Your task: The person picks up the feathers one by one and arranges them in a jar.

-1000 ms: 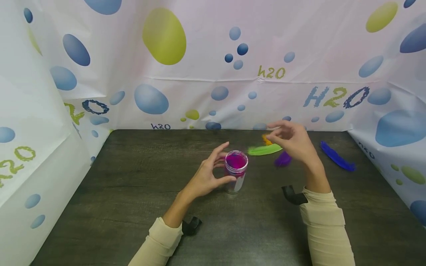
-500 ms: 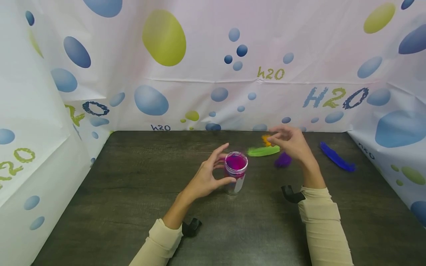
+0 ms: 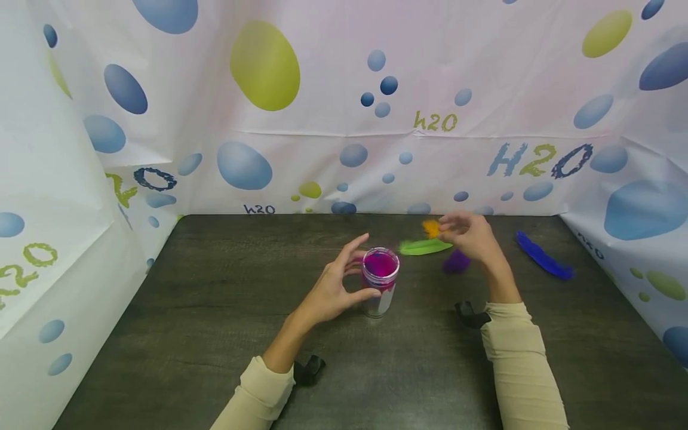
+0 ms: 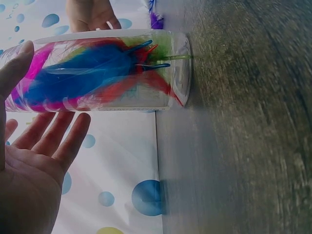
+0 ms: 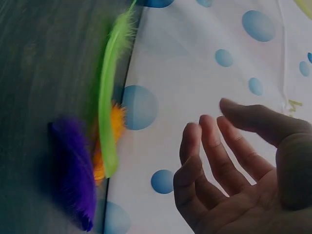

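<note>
A clear jar (image 3: 379, 280) stands upright on the dark table, filled with bright feathers; pink shows at its open mouth. My left hand (image 3: 329, 292) holds it around the side, thumb in front and fingers behind. Blue, red and green feathers (image 4: 87, 73) show through the wall in the left wrist view. Over the back of the table, my right hand (image 3: 472, 236) has loosely bent fingers with nothing between them. Beneath and beside it lie a green feather (image 3: 424, 246), an orange feather (image 3: 431, 228) and a purple feather (image 3: 457, 261).
A blue feather (image 3: 544, 257) lies apart at the table's right side. White sheeting (image 3: 322, 119) printed with blue and green drops rises along the table's back and sides. Black wrist mounts (image 3: 309, 369) stick out from both sleeves.
My right hand has come down a little toward the feathers, its fingers bending more, and the orange feather shows more fully. The left hand stays at the jar.
</note>
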Available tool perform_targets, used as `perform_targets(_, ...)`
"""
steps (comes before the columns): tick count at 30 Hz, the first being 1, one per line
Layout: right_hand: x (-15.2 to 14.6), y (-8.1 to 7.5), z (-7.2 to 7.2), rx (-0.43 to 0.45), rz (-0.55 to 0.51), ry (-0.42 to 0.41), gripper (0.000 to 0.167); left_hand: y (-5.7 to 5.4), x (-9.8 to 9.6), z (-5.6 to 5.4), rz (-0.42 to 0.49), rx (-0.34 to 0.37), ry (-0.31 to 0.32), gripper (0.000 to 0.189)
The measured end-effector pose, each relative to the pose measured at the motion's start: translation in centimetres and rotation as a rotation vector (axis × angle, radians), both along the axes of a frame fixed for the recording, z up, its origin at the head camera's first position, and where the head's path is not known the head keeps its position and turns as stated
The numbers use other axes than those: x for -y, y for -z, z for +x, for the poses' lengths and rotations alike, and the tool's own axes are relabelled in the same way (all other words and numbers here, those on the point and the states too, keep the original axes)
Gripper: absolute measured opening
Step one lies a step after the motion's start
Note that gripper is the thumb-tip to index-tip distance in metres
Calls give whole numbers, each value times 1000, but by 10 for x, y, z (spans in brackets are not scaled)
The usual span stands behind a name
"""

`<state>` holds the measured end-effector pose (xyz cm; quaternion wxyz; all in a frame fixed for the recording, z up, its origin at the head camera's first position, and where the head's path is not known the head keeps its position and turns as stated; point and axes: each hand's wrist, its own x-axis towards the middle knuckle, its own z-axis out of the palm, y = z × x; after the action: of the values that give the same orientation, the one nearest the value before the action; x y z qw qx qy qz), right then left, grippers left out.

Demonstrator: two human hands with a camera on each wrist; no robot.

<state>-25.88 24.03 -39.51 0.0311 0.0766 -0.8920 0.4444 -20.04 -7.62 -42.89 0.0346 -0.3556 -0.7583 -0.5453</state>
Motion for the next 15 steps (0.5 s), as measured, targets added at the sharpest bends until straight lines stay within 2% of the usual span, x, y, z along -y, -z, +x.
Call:
perform_targets(5,-1,8,-5,-33,85,42,29,0,1,1,1,2,-1,97)
perform_targets(15,-5,18,-11,-12,207,129,29,0,0,0,7,4,7,97)
